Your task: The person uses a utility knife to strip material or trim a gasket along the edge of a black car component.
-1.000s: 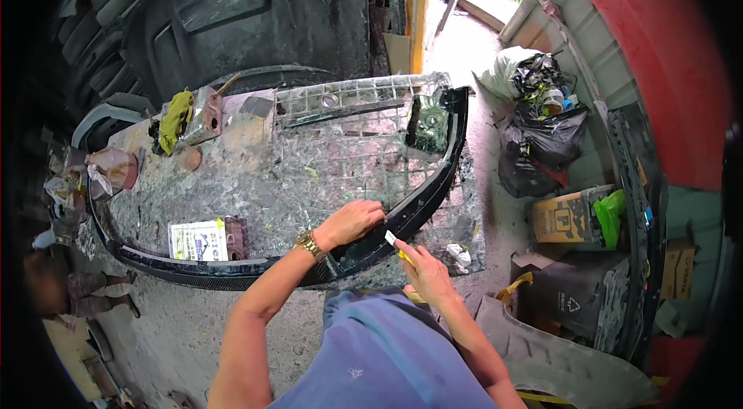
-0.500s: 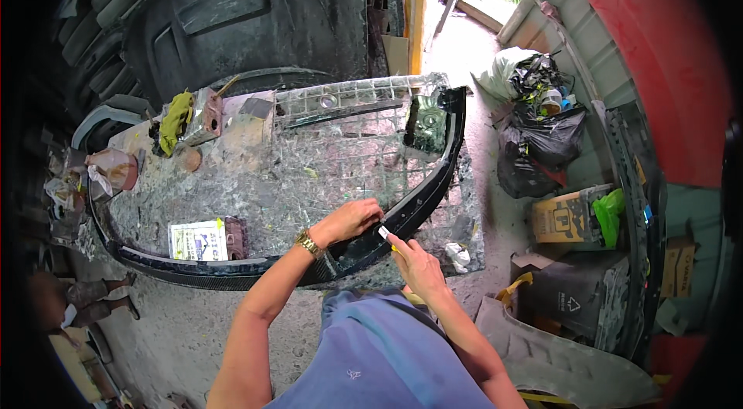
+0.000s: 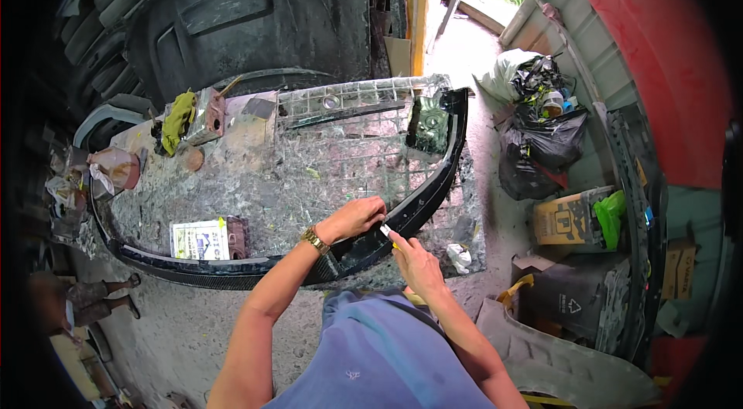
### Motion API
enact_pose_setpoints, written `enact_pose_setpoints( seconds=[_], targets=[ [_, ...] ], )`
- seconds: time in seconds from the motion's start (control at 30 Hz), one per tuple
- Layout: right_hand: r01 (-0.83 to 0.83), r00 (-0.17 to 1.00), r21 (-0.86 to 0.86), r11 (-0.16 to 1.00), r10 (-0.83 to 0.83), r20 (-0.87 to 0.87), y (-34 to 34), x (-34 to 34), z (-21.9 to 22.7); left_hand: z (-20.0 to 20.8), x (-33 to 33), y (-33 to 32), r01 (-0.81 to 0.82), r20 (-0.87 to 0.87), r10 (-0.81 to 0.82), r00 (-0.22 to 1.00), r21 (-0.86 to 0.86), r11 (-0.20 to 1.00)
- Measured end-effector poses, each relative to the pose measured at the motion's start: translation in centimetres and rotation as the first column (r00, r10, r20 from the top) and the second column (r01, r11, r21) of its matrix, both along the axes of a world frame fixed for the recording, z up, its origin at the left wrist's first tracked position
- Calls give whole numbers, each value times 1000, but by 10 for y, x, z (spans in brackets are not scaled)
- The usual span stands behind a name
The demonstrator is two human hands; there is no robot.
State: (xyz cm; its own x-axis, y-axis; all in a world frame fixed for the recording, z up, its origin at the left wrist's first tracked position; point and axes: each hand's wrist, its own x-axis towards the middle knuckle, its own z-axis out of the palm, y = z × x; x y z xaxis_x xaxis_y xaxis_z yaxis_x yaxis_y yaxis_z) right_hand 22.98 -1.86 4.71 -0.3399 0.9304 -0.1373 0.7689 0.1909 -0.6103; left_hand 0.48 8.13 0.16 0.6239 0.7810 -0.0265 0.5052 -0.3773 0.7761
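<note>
A long, curved black car bumper lip lies along the near and right edges of the worktable, with a woven carbon look on its near face. My left hand, a gold watch on its wrist, is closed at the lip's inner edge with the fingers bent down onto it. Just to its right, my right hand grips a small yellow-handled tool whose flat pale tip meets the lip. The tool's exact kind is too small to tell.
The stained worktable carries a square tin, a yellow-green cloth and a crumpled white wad. Trash bags and a cardboard box stand on the right. A grey fender lies at the lower right; another person's legs show at left.
The view has shifted very slightly. Both hands stay at the same stretch of the lip, the right one and its tool moving only a little.
</note>
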Motion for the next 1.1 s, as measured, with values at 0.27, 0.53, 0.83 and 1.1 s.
enact_pose_setpoints(
  seconds=[0.27, 0.53, 0.83, 1.1],
  targets=[
    [32, 999, -51, 998, -31, 32, 1, -3, -3, -5, 6, -4, -62, -22, 63, 998, 50, 997],
    [-25, 999, -117, 993, 30, 43, -7, -7, 17, -1, 5, -5, -105, -3, 105, 994, 33, 994],
    [-1, 1000, -20, 1000, 1, 25, -2, -8, -11, 0, 7, -5, -122, 2, 122, 992, 27, 992],
    [-14, 1000, -45, 999, 15, 16, -10, -7, -8, 0, 9, -6, -150, 11, 150, 989, 43, 988]
  ],
)
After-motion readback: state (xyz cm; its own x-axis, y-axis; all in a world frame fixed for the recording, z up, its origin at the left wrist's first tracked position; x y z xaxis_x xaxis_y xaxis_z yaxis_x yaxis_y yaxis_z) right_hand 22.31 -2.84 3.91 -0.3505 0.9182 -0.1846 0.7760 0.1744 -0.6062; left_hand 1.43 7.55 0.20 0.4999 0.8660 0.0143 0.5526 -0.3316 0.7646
